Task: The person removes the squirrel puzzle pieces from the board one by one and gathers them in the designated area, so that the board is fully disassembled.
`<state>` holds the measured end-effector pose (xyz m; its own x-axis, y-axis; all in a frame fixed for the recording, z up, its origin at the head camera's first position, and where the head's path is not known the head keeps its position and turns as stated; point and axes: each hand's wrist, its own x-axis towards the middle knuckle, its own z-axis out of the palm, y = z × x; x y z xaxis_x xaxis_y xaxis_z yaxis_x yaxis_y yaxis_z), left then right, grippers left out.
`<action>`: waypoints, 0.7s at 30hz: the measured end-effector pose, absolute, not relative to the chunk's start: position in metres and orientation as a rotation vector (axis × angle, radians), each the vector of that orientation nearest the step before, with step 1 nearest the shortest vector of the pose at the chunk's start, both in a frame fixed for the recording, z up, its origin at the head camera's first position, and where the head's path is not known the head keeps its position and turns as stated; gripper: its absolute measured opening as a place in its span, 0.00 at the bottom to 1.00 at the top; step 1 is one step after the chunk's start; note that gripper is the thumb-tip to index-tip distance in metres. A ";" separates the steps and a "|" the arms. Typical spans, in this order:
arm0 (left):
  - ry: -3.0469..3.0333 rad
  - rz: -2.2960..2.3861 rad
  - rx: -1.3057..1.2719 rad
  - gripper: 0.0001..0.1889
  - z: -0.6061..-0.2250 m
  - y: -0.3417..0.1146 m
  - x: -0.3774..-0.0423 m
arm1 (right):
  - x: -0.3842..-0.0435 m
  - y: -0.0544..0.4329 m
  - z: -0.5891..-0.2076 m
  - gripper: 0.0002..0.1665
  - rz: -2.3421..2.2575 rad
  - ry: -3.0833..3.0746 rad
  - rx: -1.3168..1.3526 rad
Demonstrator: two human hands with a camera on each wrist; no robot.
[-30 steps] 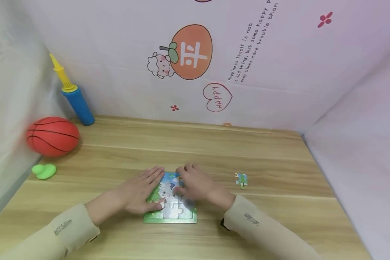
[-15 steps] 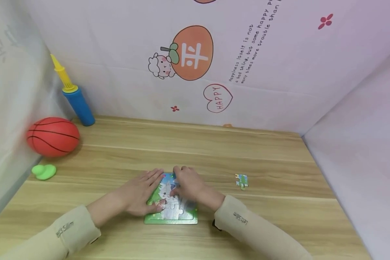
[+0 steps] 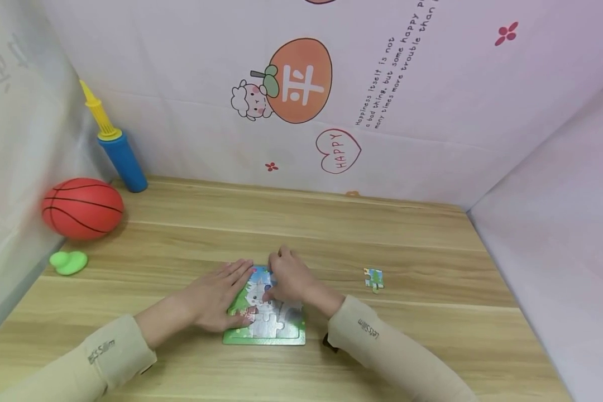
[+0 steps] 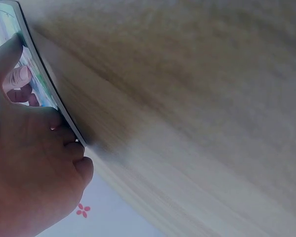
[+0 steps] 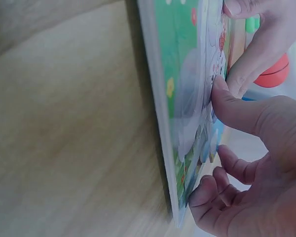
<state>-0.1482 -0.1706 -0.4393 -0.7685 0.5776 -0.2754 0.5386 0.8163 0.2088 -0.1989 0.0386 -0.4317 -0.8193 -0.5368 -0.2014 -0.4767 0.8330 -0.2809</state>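
A jigsaw puzzle (image 3: 265, 326) in a green-edged tray, with a white cartoon animal on it, lies on the wooden table. My left hand (image 3: 216, 297) rests flat along its left side, fingers straight and thumb low on the picture. Over the upper right part is my right hand (image 3: 293, 281), its fingers bent at the far edge. In the right wrist view its thumb (image 5: 232, 106) and index finger (image 5: 234, 165) stand at either side of a slightly raised puzzle piece (image 5: 203, 138). The hand hides most of that corner in the head view.
To the right lies a loose clump of joined puzzle pieces (image 3: 374, 279). At the left stand a red ball (image 3: 82, 209), a green toy duck (image 3: 68, 262) and a blue and yellow hand pump (image 3: 123, 162). Printed white cloth (image 3: 196, 139) walls off the back and sides.
My right hand has shifted slightly left and its fingers are bent more at the puzzle's far edge. The left hand has stayed in place.
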 end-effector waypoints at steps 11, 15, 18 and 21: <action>2.673 0.184 0.860 0.55 -0.439 -0.168 -0.148 | -0.191 0.044 -0.432 0.31 -0.361 2.770 -0.869; 2.676 0.183 0.861 0.55 -0.440 -0.168 -0.148 | -0.186 0.050 -0.433 0.16 -0.428 2.823 -1.025; 2.676 0.186 0.860 0.55 -0.441 -0.168 -0.148 | -0.185 0.055 -0.434 0.09 -0.602 2.800 -1.103; 2.678 0.200 0.858 0.55 -0.441 -0.170 -0.148 | -0.185 0.063 -0.431 0.07 -0.779 2.762 -1.109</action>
<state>-0.1482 -0.1695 -0.4413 -0.7678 0.5859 -0.2592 0.5408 0.8096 0.2281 -0.1849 0.0630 -0.4310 -0.7385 -0.6626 0.1244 -0.6299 0.6124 -0.4776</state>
